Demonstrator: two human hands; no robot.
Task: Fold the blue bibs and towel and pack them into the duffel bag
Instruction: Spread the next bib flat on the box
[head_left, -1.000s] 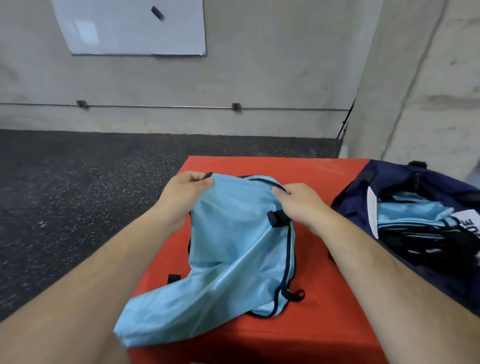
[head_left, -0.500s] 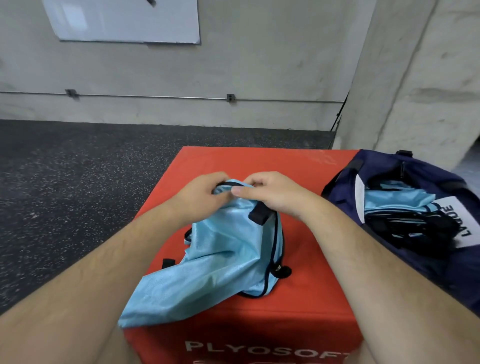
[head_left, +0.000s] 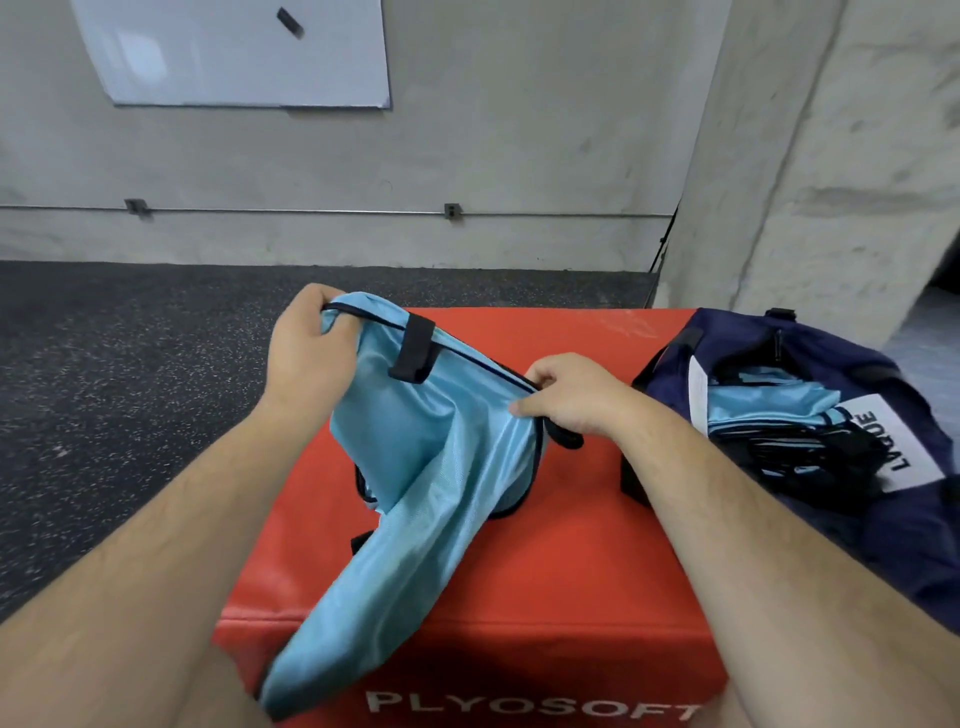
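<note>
On my feed, both forearms reach in over the box (head_left: 597, 545) and cover its near corners. The bib's (head_left: 415, 467) loose tail drapes over the box's front edge and hides the start of the white PLYOSOFT lettering. My left hand (head_left: 306, 348) pinches the bib's dark-trimmed top edge, raised above the box's far left corner. My right hand (head_left: 566, 397) pinches the same edge lower down, over the middle of the box, thumb and fingers curled round the trim. The bib hangs slack between them, its lower part resting on the box top.

At the box's right edge sits the navy bag (head_left: 779, 343), unzipped. Inside it lie folded blue bibs (head_left: 763, 408) with black trim, and a white label (head_left: 893, 441) lies across its opening.

The box is red and padded. Beyond and left of it runs dark speckled floor (head_left: 130, 364), up to a grey concrete wall (head_left: 519, 156) carrying a thin pipe (head_left: 311, 210) and a whiteboard (head_left: 234, 52). A concrete pillar (head_left: 831, 182) rises behind the bag.
</note>
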